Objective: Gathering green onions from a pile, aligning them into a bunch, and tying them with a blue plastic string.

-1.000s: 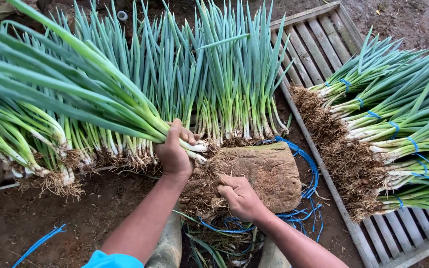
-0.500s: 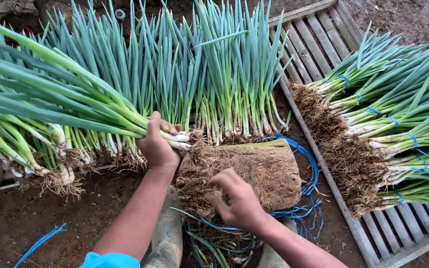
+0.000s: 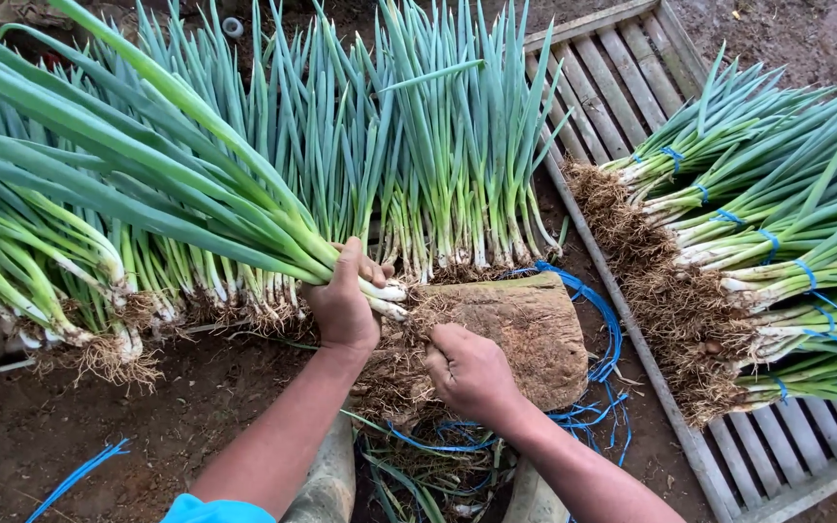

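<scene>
Left hand clenched round white stems of a green onion bunch, leaves fanning up-left | right hand gripping its soil-matted roots over a brown block | loose onions rowed behind | tied bundles on slatted wooden pallet at right | blue string on dirt

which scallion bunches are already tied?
The scallion bunches on the slatted wooden rack at right: each carries a blue band. Those at left show none.

A farm packing spot: bare soil, heaped spring onions, tied bundles on a slatted pallet.
</scene>
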